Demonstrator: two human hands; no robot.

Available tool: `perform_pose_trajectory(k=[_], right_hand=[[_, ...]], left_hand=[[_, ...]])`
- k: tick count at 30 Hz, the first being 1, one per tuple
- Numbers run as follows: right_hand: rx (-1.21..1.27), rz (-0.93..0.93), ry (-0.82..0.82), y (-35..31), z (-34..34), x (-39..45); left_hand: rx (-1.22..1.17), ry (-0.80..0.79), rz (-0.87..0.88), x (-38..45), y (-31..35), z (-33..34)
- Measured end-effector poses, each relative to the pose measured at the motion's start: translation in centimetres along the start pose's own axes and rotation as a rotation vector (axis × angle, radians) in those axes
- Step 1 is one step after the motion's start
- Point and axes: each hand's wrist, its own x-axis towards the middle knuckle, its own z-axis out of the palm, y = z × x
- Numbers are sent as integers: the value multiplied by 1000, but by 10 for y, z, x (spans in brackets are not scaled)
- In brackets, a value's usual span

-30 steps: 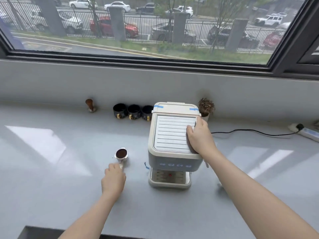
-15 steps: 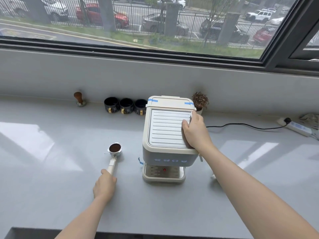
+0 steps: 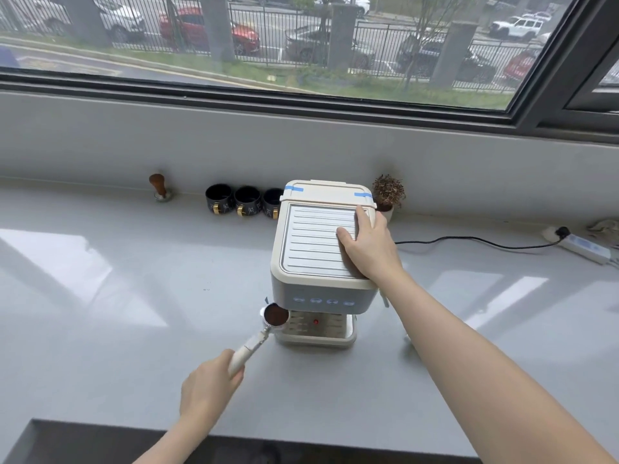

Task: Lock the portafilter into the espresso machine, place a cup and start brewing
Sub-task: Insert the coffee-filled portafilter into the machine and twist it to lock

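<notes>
A cream espresso machine (image 3: 315,242) stands on the grey counter (image 3: 134,296), its drip tray facing me. My left hand (image 3: 209,388) grips the pale handle of the portafilter (image 3: 264,329), whose basket is full of brown coffee grounds. The basket hovers at the machine's front left corner, level with the gap under the button panel. My right hand (image 3: 368,247) lies flat on the right side of the machine's ribbed top, fingers spread. Three dark cups (image 3: 246,200) with gold handles stand in a row by the wall, left of the machine.
A wooden-handled tamper (image 3: 160,187) stands by the wall at the left. A small potted plant (image 3: 388,195) sits behind the machine's right corner. A black cable (image 3: 469,242) runs right to a power strip (image 3: 584,247). The counter's front edge is near my elbows.
My left hand has lifted the portafilter off the counter and carried it right, up to the machine's front left corner. My right hand has stayed on the machine's top.
</notes>
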Motion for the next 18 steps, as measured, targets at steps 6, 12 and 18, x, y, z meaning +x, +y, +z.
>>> perform_pose_trajectory(k=[6,12,18], right_hand=[[-9,4,0,-3,-3,-4],[-11,15,-15,-4,-4,-6],[-14,23,-17,-4,-5,-5]], left_hand=[[-44,0,75,-7,44,1],[-118,55,84,10,70,-15],[-134,110,76,25,76,-23]])
